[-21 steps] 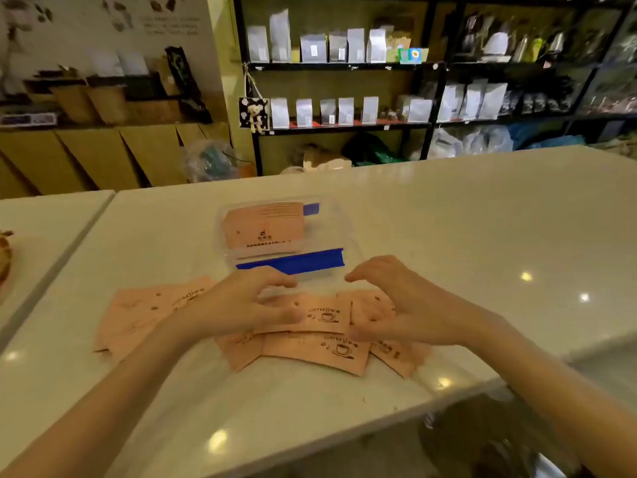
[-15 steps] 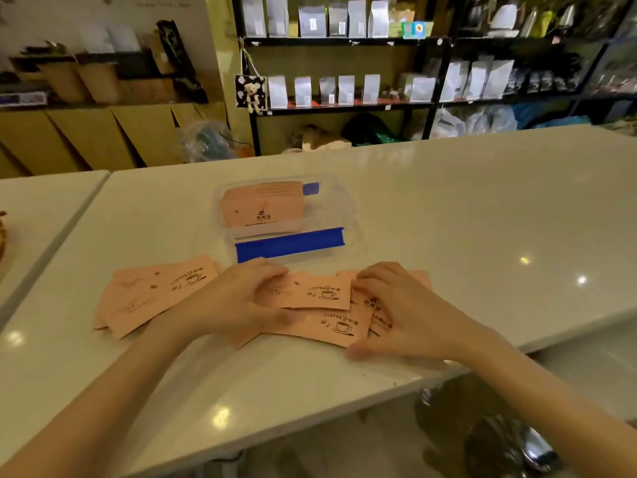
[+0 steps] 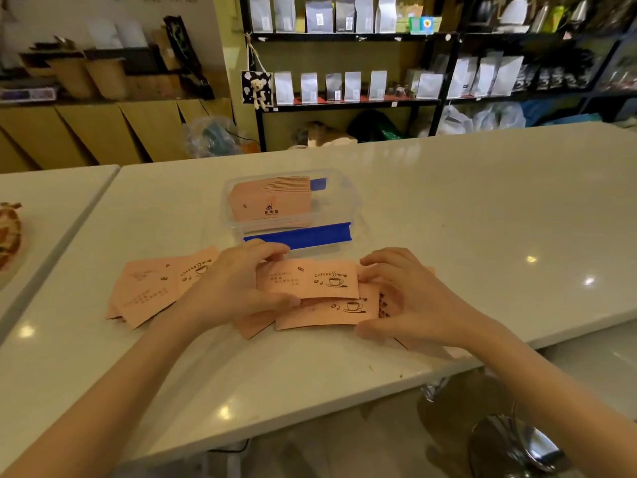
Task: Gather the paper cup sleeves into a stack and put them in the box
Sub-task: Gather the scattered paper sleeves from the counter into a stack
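Flat pink paper cup sleeves printed with a coffee cup lie overlapped on the white counter. My left hand [image 3: 238,288] grips the left end of the top sleeve [image 3: 310,279] between thumb and fingers. My right hand [image 3: 406,298] presses on the right side of the same pile, fingers curled over its edge. A second sleeve [image 3: 331,312] shows beneath. Further left, a separate loose group of sleeves [image 3: 155,288] lies untouched. Behind the hands stands a clear plastic box [image 3: 344,201] with a blue clip, holding a stack of sleeves [image 3: 272,200].
The counter's front edge [image 3: 344,391] runs close below the pile. A metal stool seat [image 3: 517,443] sits under the counter at lower right. A second white table [image 3: 44,201] adjoins on the left. Shelves of bags [image 3: 344,88] stand behind.
Both hands have drawn the scattered sleeves in the middle closer together, and the top sleeve now lies squarer between them. The left group and the box have not moved.
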Demonstrator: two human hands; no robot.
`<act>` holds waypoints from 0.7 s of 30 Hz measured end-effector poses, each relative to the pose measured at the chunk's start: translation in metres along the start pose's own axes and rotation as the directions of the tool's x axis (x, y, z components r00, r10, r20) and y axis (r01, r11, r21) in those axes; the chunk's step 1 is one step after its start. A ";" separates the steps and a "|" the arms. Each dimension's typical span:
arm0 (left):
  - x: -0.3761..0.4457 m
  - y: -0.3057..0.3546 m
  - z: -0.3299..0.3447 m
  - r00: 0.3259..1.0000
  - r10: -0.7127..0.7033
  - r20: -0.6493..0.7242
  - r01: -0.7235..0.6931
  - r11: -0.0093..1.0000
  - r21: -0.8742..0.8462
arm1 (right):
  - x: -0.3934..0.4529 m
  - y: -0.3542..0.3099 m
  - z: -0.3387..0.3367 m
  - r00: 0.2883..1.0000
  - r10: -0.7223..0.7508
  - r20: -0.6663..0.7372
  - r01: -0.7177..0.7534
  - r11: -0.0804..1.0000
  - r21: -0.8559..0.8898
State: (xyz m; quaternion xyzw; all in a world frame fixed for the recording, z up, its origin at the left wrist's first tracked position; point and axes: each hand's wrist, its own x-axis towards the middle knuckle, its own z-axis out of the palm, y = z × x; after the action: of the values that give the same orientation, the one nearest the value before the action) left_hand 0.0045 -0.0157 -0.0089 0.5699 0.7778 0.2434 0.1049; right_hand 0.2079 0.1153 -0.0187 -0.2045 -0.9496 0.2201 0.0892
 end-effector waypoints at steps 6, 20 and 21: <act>-0.017 -0.002 -0.034 0.978 -0.015 -0.208 -0.004 0.996 -0.094 | 0.019 -0.007 -0.018 0.992 -0.121 -0.023 0.122 0.992 0.042; -0.072 -0.093 -0.071 0.882 -0.344 -0.322 0.305 0.938 -0.167 | 0.096 -0.073 -0.017 0.967 -0.221 -0.128 0.248 0.933 0.260; -0.071 -0.097 -0.071 0.880 -0.355 -0.315 0.314 0.933 -0.175 | 0.103 -0.080 -0.009 0.968 -0.211 -0.137 0.241 0.936 0.258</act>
State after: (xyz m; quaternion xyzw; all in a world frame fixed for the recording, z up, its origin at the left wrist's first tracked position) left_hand -0.0841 -0.1230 -0.0043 0.3687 0.8549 0.3624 0.0427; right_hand 0.0892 0.0973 0.0344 -0.0911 -0.9214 0.3256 0.1918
